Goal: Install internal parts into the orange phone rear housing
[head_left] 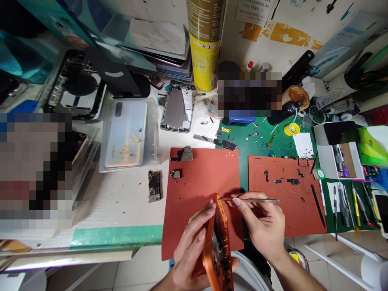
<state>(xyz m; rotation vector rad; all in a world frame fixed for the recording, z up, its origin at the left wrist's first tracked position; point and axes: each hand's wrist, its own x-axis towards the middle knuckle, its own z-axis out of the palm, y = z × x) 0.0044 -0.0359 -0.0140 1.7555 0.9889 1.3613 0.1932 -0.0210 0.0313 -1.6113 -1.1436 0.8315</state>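
My left hand (190,242) is closed around an orange phone frame (208,252), held tilted on its edge above the front of the red mat (200,202). Metal parts show inside the frame. Thin metal tweezers (262,200) are pinched in my right hand (268,226), pointing left. Their tip meets the frame's upper end, close to my left fingertips; whether it grips anything there is too small to tell. Farther back on this mat lie a small dark module (176,173) and a metal-covered part (186,154).
Left of the mat lies a circuit board (154,186). A second red mat (285,210) carries small parts and a black stick (317,206). Behind stand a yellow spray can (206,56) and an opened phone housing (174,111). Screwdrivers (355,206) line the right side.
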